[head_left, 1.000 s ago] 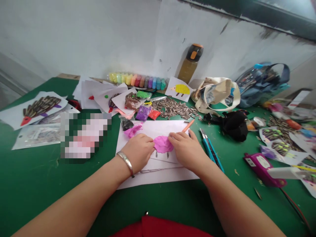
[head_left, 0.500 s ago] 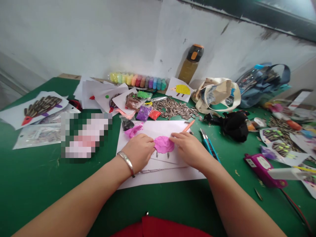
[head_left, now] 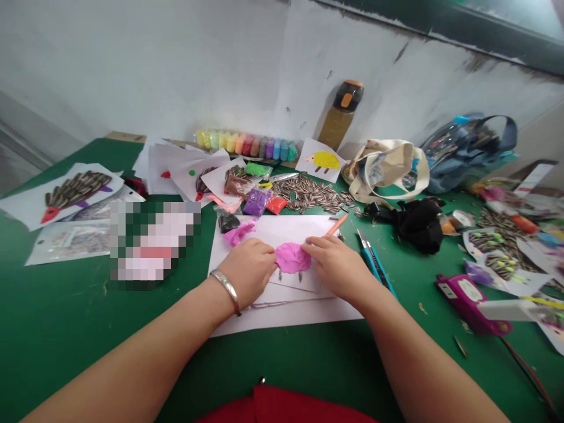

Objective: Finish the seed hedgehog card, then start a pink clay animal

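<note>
A flattened, roundish piece of pink modelling clay (head_left: 293,258) lies on a white sheet of paper (head_left: 282,229), with two short dark drawn legs showing below it. My left hand (head_left: 250,267) is closed, fingertips pressed on the clay's left edge. At the upper right edge, the fingers of my right hand (head_left: 337,261) are bent together against the clay. The fingers' undersides are hidden. Torn pink clay in a wrapper (head_left: 238,233) rests just beyond my left hand. An orange pen (head_left: 337,224) lies beyond my right hand, and a blue utility knife (head_left: 373,261) is to its right.
Sunflower seeds (head_left: 308,194) are heaped behind the paper beside clay packets (head_left: 257,202). A drink bottle (head_left: 341,114) and a cloth bag (head_left: 388,170) stand at the back. A seed-covered hedgehog picture (head_left: 106,202) lies left; a purple glue gun (head_left: 471,302) lies right.
</note>
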Motion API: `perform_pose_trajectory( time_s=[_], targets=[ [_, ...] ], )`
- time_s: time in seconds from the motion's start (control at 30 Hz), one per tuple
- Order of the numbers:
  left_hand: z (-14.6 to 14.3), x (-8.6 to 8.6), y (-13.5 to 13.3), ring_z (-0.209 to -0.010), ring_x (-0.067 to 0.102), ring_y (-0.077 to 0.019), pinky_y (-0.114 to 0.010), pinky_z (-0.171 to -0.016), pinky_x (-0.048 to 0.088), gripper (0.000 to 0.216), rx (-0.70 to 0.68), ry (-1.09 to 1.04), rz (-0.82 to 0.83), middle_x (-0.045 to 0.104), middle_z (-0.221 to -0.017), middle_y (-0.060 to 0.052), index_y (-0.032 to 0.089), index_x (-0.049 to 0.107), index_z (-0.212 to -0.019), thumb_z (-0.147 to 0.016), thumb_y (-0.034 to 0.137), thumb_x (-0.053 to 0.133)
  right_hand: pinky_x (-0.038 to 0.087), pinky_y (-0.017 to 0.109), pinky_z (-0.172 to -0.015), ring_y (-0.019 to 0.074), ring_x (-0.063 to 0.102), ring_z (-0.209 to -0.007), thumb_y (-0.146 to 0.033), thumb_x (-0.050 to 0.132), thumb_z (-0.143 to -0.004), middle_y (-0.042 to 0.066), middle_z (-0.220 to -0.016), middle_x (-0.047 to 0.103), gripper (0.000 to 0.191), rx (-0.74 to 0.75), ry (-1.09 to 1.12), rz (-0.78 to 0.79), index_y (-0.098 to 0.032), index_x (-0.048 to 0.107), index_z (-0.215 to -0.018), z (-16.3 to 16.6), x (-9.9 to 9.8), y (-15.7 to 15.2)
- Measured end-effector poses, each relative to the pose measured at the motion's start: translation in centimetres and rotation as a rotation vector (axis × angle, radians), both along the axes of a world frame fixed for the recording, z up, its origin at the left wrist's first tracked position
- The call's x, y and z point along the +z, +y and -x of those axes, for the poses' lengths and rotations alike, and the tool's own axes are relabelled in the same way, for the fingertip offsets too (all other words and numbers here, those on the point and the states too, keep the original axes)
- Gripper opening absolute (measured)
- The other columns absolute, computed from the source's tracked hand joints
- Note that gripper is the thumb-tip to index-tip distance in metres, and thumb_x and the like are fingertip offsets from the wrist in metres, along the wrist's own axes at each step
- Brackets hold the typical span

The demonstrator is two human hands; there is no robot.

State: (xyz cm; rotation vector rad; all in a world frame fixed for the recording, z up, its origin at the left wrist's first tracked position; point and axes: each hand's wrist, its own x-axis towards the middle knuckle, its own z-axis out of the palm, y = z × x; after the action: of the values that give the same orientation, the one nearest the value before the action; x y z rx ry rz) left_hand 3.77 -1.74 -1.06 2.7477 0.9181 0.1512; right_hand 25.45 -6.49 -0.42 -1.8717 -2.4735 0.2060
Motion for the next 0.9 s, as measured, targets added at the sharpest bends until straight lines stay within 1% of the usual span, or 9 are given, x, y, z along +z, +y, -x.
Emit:
perform_pose_trajectory(
  time_s=[0.1, 0.17, 0.33, 0.47, 0.57, 0.67, 0.77, 0.9],
  targets=[
    [0.0, 0.0, 0.0, -0.094, 0.059, -0.0255, -0.042, -0.088, 0.047, 0.023, 0.004, -0.001, -0.001, 0.069, -0.095, -0.011, 0.011, 0.071, -0.095, -0.093, 0.018, 0.048, 0.043, 0.035, -0.096, 0.0227, 0.052, -0.116, -0.005, 0.041, -0.079, 0.004, -0.133, 0.059, 0.056, -0.038, 0.066, -0.001, -0.022, 0.058, -0.13, -0.3, -0.1, -0.1],
    [0.0, 0.0, 0.0, -0.095, 0.059, -0.0257, -0.042, -0.089, 0.047, 0.023, 0.006, -0.002, 0.001, 0.069, -0.095, -0.011, 0.011, 0.071, -0.095, -0.093, 0.018, 0.048, 0.043, 0.035, -0.096, 0.0226, 0.052, -0.116, -0.004, 0.04, -0.079, 0.004, -0.135, 0.058, 0.06, -0.029, 0.06, -0.009, -0.022, 0.053, -0.135, -0.3, -0.2, -0.2],
    [0.0, 0.1, -0.1, -0.093, 0.059, -0.0256, -0.042, -0.088, 0.047, 0.023, -0.001, 0.001, -0.002, 0.069, -0.093, -0.011, 0.011, 0.071, -0.094, -0.093, 0.017, 0.048, 0.045, 0.037, -0.094, 0.0268, 0.052, -0.114, -0.006, 0.041, -0.082, 0.007, -0.13, 0.06, 0.048, 0.021, -0.06, -0.027, -0.02, 0.064, -0.121, 0.3, -0.1, -0.2],
    [0.1, 0.0, 0.0, -0.094, 0.059, -0.0252, -0.041, -0.088, 0.047, 0.023, 0.005, 0.002, 0.001, 0.069, -0.093, -0.011, 0.011, 0.071, -0.094, -0.093, 0.018, 0.048, 0.044, 0.037, -0.096, 0.0261, 0.052, -0.115, -0.005, 0.041, -0.082, 0.007, -0.13, 0.06, 0.048, 0.021, -0.051, -0.034, -0.02, 0.064, -0.122, 0.4, -0.1, -0.3],
    [0.0, -0.1, 0.0, -0.095, 0.059, -0.0253, -0.041, -0.089, 0.047, 0.024, 0.01, 0.003, 0.002, 0.068, -0.093, -0.011, 0.012, 0.07, -0.094, -0.093, 0.019, 0.048, 0.04, 0.044, -0.101, 0.03, 0.045, -0.125, -0.007, 0.042, -0.082, 0.011, -0.141, 0.051, 0.053, 0.013, -0.061, -0.08, -0.02, 0.057, -0.131, 0.5, -0.2, -0.8],
    [0.0, 0.0, 0.0, -0.094, 0.059, -0.025, -0.041, -0.088, 0.047, 0.024, 0.006, 0.014, 0.006, 0.068, -0.092, -0.011, 0.012, 0.07, -0.093, -0.093, 0.018, 0.047, 0.034, 0.053, -0.104, 0.0341, 0.037, -0.133, -0.008, 0.043, -0.082, 0.011, -0.148, 0.043, 0.057, 0.0, -0.08, -0.122, -0.024, 0.052, -0.137, 0.9, -0.1, -1.4],
    [0.0, 0.1, 0.0, -0.092, 0.059, -0.0243, -0.04, -0.087, 0.047, 0.024, 0.003, 0.02, 0.009, 0.068, -0.092, -0.01, 0.012, 0.07, -0.092, -0.094, 0.018, 0.046, 0.03, 0.055, -0.106, 0.034, 0.035, -0.135, -0.008, 0.044, -0.082, 0.009, -0.149, 0.042, 0.055, 0.017, -0.089, -0.106, -0.026, 0.055, -0.133, 1.3, 0.0, -1.7],
    [0.0, 0.1, 0.0, -0.091, 0.058, -0.0242, -0.04, -0.086, 0.046, 0.025, -0.002, 0.022, 0.009, 0.067, -0.09, -0.009, 0.012, 0.069, -0.089, -0.094, 0.018, 0.046, 0.023, 0.063, -0.106, 0.0357, 0.034, -0.135, -0.009, 0.045, -0.081, 0.008, -0.145, 0.047, 0.05, 0.045, -0.115, -0.065, -0.026, 0.061, -0.125, 1.6, 0.0, -1.5]
  ],
)
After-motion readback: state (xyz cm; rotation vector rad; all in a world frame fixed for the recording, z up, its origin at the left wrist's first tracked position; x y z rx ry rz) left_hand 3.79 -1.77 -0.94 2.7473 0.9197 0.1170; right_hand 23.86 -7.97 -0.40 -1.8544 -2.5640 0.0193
